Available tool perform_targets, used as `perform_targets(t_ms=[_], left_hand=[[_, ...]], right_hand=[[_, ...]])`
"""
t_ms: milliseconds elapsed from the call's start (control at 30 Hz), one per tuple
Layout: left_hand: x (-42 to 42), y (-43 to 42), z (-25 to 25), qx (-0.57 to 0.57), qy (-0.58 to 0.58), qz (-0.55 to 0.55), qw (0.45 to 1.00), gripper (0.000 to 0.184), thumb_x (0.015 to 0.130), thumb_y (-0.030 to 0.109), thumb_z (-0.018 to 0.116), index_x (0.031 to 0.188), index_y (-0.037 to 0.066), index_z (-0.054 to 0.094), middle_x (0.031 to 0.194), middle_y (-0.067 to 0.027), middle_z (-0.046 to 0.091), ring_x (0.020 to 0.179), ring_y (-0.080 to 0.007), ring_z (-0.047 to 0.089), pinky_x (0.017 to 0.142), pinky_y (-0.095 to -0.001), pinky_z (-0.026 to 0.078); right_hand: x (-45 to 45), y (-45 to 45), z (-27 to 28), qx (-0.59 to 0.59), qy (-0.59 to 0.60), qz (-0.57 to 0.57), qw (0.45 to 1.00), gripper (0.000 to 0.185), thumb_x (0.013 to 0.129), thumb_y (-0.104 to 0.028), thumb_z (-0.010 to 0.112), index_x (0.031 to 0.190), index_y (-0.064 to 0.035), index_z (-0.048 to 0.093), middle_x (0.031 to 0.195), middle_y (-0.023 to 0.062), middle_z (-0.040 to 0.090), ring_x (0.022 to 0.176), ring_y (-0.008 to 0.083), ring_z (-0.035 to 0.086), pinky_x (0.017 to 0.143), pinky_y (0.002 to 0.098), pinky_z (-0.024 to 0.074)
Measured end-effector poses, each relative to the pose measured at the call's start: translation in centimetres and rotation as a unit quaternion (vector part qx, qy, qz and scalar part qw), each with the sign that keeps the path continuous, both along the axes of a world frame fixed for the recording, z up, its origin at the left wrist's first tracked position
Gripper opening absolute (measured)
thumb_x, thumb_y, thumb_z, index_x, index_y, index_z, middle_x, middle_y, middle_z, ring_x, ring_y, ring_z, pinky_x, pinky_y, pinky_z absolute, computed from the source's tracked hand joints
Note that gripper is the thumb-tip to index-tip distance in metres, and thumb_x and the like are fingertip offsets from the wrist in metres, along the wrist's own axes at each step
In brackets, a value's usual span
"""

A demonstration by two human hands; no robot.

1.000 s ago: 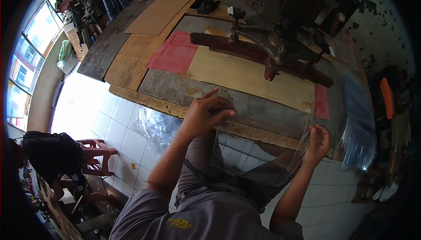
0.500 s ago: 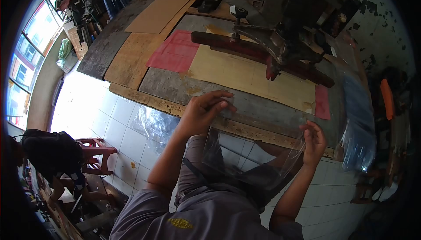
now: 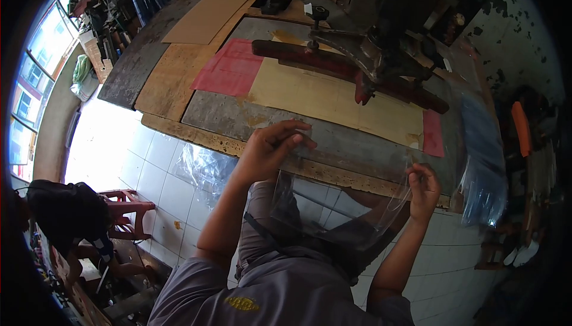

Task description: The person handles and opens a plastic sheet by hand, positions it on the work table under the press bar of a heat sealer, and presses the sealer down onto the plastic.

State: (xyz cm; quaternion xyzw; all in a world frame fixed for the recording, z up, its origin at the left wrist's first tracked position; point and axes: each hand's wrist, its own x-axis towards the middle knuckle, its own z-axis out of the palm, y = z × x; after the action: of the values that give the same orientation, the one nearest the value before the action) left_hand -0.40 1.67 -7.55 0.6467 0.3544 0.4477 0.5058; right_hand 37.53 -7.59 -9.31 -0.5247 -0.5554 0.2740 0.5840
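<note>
A clear plastic sheet [image 3: 339, 219] hangs between my hands over the table's front edge and my lap. My left hand [image 3: 275, 146] pinches its left end, with the fingers bent above the grey plate [image 3: 220, 108]. At the right end, my right hand [image 3: 422, 186] grips the sheet between thumb and fingers. Beyond them a yellow sheet [image 3: 322, 96] with a red piece [image 3: 229, 67] at its left and another red piece [image 3: 432, 132] at its right lies on the plate. A dark red metal bar [image 3: 304, 59] of the machine sits over the yellow sheet.
Cardboard [image 3: 211, 15] lies at the back left of the table. A pile of clear bluish plastic [image 3: 484, 159] hangs at the right edge, and more plastic [image 3: 205, 171] is below the front edge. At lower left are a red stool [image 3: 131, 210] and a person [image 3: 68, 216].
My left hand has turned, its fingers closing down together. My right hand has shifted slightly left with the sheet's right end. The whole view has moved slightly.
</note>
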Motion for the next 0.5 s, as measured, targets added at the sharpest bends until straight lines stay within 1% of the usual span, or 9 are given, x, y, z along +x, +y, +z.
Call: perform_targets(t_ms=[133, 233, 333, 433, 500], left_hand=[[-0.1, 0.3, -0.5, -0.01, -0.015, 0.007, 1.0, 0.027, 0.108, 0.012, 0.057, 0.131, -0.002, 0.063, 0.103, -0.0124, 0.079, 0.106, -0.0148, 0.071, 0.097, -0.0303, 0.054], [-0.1, 0.2, -0.4, -0.024, -0.044, 0.012, 0.999, 0.026, 0.108, 0.012, 0.057, 0.129, -0.002, 0.063, 0.102, -0.0126, 0.079, 0.103, -0.0146, 0.072, 0.095, -0.0295, 0.054], [-0.1, 0.0, 0.1, -0.033, -0.03, 0.024, 0.999, 0.025, 0.109, 0.012, 0.057, 0.129, -0.003, 0.063, 0.101, -0.0128, 0.079, 0.101, -0.0135, 0.072, 0.092, -0.0284, 0.055], [-0.1, 0.0, -0.1, -0.047, -0.047, 0.02, 0.998, 0.025, 0.108, 0.01, 0.057, 0.128, -0.004, 0.062, 0.103, -0.0125, 0.078, 0.106, -0.0162, 0.072, 0.099, -0.0323, 0.053], [-0.2, 0.0, -0.2, -0.053, -0.048, 0.019, 0.997, 0.025, 0.108, 0.01, 0.057, 0.128, -0.004, 0.062, 0.103, -0.0124, 0.078, 0.106, -0.0162, 0.072, 0.099, -0.0323, 0.053]], right_hand=[[0.2, 0.0, 1.2, -0.003, -0.064, 0.03, 0.997, 0.022, 0.093, -0.011, 0.079, 0.111, -0.001, 0.071, 0.098, 0.0069, 0.073, 0.096, 0.017, 0.066, 0.09, 0.0308, 0.0477], [0.4, 0.2, 3.1, 0.012, -0.146, 0.058, 0.987, 0.02, 0.09, -0.008, 0.081, 0.107, -0.0019, 0.072, 0.099, 0.0082, 0.076, 0.097, 0.019, 0.069, 0.09, 0.0324, 0.0488], [0.7, 0.4, 5.0, 0.012, -0.218, 0.085, 0.972, 0.019, 0.088, -0.006, 0.081, 0.104, -0.0035, 0.073, 0.1, 0.0076, 0.077, 0.097, 0.0207, 0.071, 0.091, 0.0346, 0.0498], [0.7, 0.5, 6.1, -0.04, -0.191, 0.099, 0.976, 0.019, 0.087, -0.007, 0.081, 0.103, -0.0049, 0.073, 0.101, 0.0062, 0.077, 0.097, 0.0207, 0.071, 0.091, 0.0363, 0.0499], [0.7, 0.9, 7.1, -0.036, -0.258, 0.13, 0.957, 0.02, 0.085, -0.006, 0.083, 0.102, -0.005, 0.073, 0.1, 0.0068, 0.077, 0.097, 0.0215, 0.071, 0.09, 0.0364, 0.0503]])
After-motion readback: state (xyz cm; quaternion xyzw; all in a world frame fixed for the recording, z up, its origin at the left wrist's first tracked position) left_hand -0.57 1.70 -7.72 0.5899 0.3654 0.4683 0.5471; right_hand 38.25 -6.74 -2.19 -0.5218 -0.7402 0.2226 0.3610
